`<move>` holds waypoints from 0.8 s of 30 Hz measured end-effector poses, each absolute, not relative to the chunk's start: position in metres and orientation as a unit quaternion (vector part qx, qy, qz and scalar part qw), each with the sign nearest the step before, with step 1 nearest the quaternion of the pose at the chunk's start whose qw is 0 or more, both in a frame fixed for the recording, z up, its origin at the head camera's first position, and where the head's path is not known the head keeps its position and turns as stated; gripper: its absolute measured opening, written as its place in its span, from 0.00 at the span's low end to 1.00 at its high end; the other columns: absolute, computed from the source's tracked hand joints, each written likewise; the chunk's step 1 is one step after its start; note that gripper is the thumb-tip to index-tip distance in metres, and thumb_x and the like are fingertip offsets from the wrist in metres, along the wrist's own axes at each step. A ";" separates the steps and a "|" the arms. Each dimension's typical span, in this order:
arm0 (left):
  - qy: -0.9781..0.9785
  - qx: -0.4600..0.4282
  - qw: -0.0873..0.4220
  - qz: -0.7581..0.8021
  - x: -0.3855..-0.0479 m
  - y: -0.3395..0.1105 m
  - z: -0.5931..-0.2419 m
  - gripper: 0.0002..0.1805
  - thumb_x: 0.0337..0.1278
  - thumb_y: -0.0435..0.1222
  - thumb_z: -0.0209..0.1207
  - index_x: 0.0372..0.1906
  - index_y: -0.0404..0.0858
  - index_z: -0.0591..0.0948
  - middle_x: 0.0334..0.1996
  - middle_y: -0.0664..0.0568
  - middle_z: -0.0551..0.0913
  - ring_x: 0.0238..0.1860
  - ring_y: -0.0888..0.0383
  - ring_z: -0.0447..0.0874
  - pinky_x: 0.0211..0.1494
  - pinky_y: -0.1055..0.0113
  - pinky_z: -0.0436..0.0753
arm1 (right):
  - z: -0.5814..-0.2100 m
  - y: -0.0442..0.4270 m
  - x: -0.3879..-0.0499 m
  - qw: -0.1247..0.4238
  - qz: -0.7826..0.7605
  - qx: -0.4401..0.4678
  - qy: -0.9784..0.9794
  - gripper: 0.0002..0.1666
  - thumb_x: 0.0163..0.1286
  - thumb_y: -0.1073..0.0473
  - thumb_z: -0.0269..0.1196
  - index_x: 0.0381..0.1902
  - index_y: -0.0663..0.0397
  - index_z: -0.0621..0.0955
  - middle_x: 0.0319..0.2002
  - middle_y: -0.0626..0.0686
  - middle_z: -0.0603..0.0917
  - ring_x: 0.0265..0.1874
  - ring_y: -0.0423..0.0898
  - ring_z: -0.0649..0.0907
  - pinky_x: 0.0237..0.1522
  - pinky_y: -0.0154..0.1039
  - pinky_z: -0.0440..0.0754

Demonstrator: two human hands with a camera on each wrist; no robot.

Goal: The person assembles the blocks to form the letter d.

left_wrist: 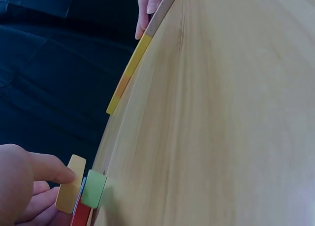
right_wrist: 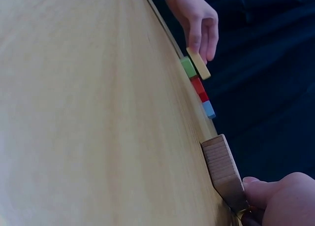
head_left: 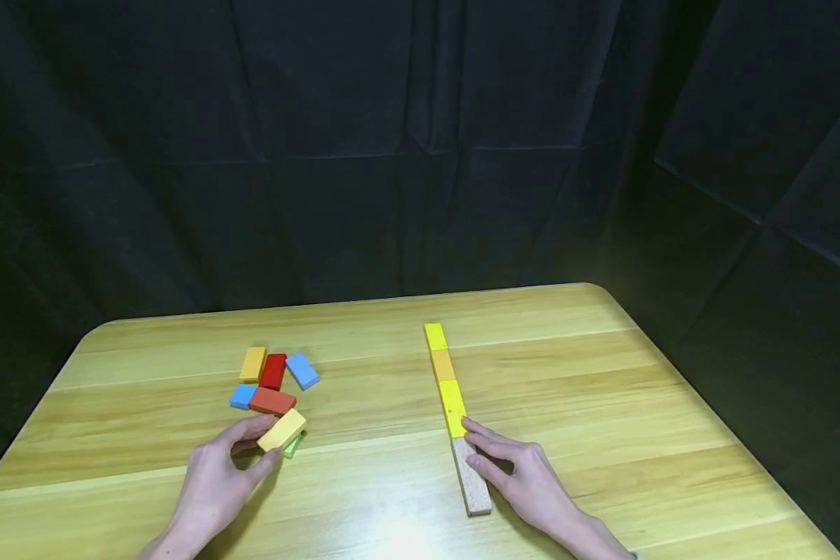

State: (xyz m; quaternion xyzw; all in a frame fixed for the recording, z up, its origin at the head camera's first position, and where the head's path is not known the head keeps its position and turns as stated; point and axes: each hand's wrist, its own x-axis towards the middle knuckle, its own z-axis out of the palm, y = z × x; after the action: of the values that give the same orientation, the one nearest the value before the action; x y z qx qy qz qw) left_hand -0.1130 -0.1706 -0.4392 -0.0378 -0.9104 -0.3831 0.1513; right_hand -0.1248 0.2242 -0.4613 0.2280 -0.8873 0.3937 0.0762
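My left hand (head_left: 213, 478) pinches a pale yellow block (head_left: 282, 430) between thumb and fingers. Beneath it, a green block (head_left: 292, 445) lies partly hidden. My right hand (head_left: 528, 476) rests along a straight row, its fingertips touching near where a bright yellow block (head_left: 452, 406) meets a bare wood piece (head_left: 470, 478). Farther up the row are an orange block (head_left: 442, 364) and another yellow block (head_left: 435, 336). In the right wrist view, the thumb touches the side of the wood piece (right_wrist: 222, 167).
Left of the row lie loose blocks: an orange one (head_left: 253, 364), a dark red one (head_left: 273, 372), a reddish one (head_left: 272, 401) and two blue ones (head_left: 302, 370). Everything is on a wooden table (head_left: 364, 365), with a dark curtain (head_left: 336, 155) behind.
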 end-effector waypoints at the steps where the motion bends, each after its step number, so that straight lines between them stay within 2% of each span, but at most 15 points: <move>1: -0.910 -0.039 0.150 -0.384 -0.113 -0.169 -0.440 0.22 0.48 0.29 0.73 0.51 0.40 0.85 0.45 0.54 0.89 0.42 0.58 0.88 0.48 0.67 0.84 | -0.461 0.224 -0.125 0.076 0.393 0.227 -0.888 0.21 0.70 0.55 0.65 0.57 0.60 0.83 0.65 0.46 0.78 0.62 0.47 0.79 0.61 0.45 0.79; 8: -0.900 -0.050 0.135 -0.411 -0.115 -0.156 -0.437 0.22 0.49 0.29 0.73 0.52 0.41 0.85 0.45 0.54 0.89 0.42 0.57 0.88 0.51 0.59 0.84 | -0.463 0.224 -0.125 0.078 0.392 0.226 -0.888 0.21 0.70 0.54 0.65 0.56 0.59 0.83 0.65 0.45 0.78 0.62 0.47 0.79 0.60 0.46 0.79; 16: -0.901 -0.056 0.119 -0.412 -0.123 -0.138 -0.435 0.22 0.48 0.29 0.73 0.51 0.43 0.85 0.44 0.56 0.89 0.43 0.60 0.88 0.49 0.60 0.83 | -0.462 0.224 -0.125 0.078 0.393 0.223 -0.889 0.21 0.70 0.55 0.66 0.56 0.59 0.84 0.64 0.45 0.79 0.62 0.47 0.79 0.61 0.44 0.79; 20: -0.900 -0.064 0.115 -0.415 -0.129 -0.129 -0.435 0.22 0.47 0.29 0.73 0.51 0.41 0.85 0.44 0.56 0.89 0.43 0.60 0.88 0.51 0.58 0.83 | -0.461 0.223 -0.125 0.082 0.391 0.225 -0.889 0.20 0.69 0.55 0.66 0.56 0.59 0.84 0.64 0.45 0.79 0.61 0.47 0.79 0.60 0.45 0.79; 24: -0.895 -0.074 0.111 -0.426 -0.135 -0.118 -0.435 0.21 0.47 0.28 0.72 0.50 0.40 0.86 0.44 0.54 0.89 0.42 0.60 0.88 0.49 0.59 0.85 | -0.461 0.223 -0.125 0.083 0.390 0.224 -0.889 0.20 0.69 0.55 0.66 0.56 0.59 0.84 0.64 0.45 0.79 0.61 0.47 0.79 0.60 0.46 0.79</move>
State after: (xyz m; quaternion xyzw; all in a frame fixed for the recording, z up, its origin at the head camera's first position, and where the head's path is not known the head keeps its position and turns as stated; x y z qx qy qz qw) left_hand -0.1355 -0.1179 -0.4345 -0.0738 -0.8947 -0.4263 0.1112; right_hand -0.1250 0.2232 -0.4610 0.2236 -0.8895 0.3899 0.0827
